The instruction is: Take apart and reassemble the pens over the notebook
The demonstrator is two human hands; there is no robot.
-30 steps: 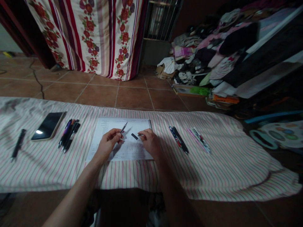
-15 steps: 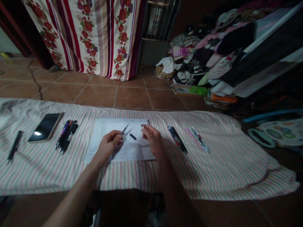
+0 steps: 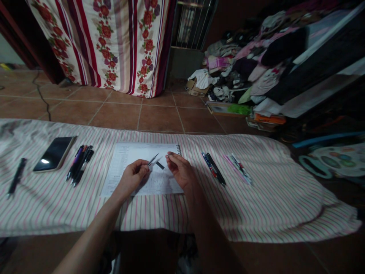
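Over a spiral notebook (image 3: 119, 167) with written pages, my left hand (image 3: 134, 174) pinches a slim pen part (image 3: 153, 159), its thin tip pointing up and to the right. My right hand (image 3: 180, 167) is just to the right, thumb and fingertips closed on something small that I cannot make out. Between the hands a short dark piece (image 3: 160, 165) lies on the page. Left of the notebook is a bunch of pens (image 3: 81, 163); to its right lie dark pens (image 3: 213, 169) and a pair of lighter pens (image 3: 238, 169).
A phone (image 3: 54, 153) and a single black pen (image 3: 17, 177) lie at the left on the striped cloth (image 3: 270, 198). Beyond are a tiled floor, a flowered curtain (image 3: 114, 45) and a heap of clothes (image 3: 242, 61). A palette-like item (image 3: 339, 160) is at far right.
My right hand has shifted slightly left, closer to my left hand. The pen part in my left hand has tilted lower and moved a little to the right.
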